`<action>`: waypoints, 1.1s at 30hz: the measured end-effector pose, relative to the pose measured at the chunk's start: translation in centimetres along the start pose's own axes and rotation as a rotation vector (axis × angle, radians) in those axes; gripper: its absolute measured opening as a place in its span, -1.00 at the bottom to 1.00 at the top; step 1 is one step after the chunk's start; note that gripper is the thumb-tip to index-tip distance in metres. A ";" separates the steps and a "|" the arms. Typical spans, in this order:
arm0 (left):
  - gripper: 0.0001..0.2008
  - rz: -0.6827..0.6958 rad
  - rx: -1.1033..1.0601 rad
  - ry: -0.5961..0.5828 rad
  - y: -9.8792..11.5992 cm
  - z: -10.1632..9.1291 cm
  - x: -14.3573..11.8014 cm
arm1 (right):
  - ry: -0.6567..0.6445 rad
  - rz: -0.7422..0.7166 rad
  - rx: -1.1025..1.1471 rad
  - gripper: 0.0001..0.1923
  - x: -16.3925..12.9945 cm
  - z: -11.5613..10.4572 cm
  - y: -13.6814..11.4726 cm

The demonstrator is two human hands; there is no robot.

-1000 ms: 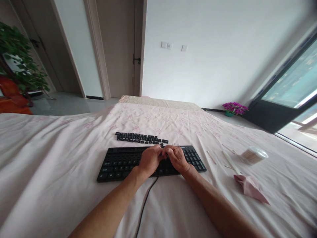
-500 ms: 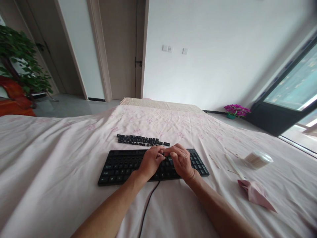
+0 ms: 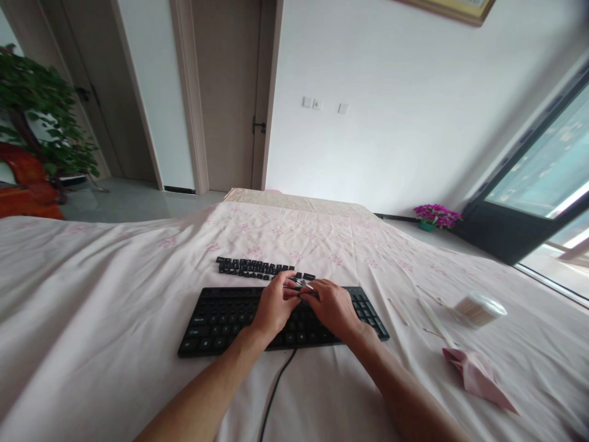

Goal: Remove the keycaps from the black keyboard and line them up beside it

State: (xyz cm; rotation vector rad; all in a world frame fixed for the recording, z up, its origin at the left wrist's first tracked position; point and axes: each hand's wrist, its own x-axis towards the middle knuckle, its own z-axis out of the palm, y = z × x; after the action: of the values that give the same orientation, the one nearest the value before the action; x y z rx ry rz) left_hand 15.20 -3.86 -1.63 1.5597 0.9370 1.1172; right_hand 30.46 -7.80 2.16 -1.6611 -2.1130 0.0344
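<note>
A black keyboard [image 3: 216, 328] lies on the pink flowered cloth, its cable [image 3: 276, 390] running toward me. Above its middle, my left hand [image 3: 275, 304] is closed in a pinch; what sits in its fingertips is too small to make out. My right hand [image 3: 335, 307] meets it there, fingers closed on a thin, shiny metal tool [image 3: 304, 284] whose kind I cannot tell. Both hands cover the centre of the keyboard. Just behind it, loose black keycaps [image 3: 251, 267] are laid out in rows.
To the right lie cotton swabs [image 3: 398, 311], a clear tub of swabs [image 3: 478, 309] and a folded pink cloth [image 3: 481, 379]. The bedspread [image 3: 115, 319] is wrinkled. Beyond it are a door [image 3: 225, 92], a leafy plant [image 3: 41, 116] and purple flowers [image 3: 437, 215].
The view has tilted up slightly, so things sit lower in it. My right fingers have drawn in, and the shiny metal tool now shows between my hands.
</note>
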 end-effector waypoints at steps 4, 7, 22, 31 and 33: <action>-0.53 0.024 0.076 0.023 -0.4 0.2 0.0 | 0.004 0.139 0.033 -0.86 1.5 -0.2 1.4; -0.66 0.061 0.147 0.019 -0.3 0.2 0.0 | 0.001 0.255 0.029 -0.80 3.8 -0.5 2.7; -0.80 0.222 0.371 -0.082 0.5 -0.3 -0.3 | -0.181 0.363 -0.127 -0.79 9.8 2.6 4.9; -0.81 0.195 0.369 -0.090 0.4 -0.3 -0.3 | -0.189 0.336 -0.081 -0.76 9.6 2.7 4.9; -0.82 0.187 0.375 -0.094 0.3 -0.3 -0.3 | -0.167 0.334 -0.068 -0.67 9.4 2.3 4.5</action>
State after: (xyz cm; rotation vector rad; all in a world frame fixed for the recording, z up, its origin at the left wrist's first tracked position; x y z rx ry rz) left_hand 14.84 -4.16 -1.38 2.0216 0.9923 1.0245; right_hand 32.18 2.71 1.89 -2.1004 -1.9455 0.2130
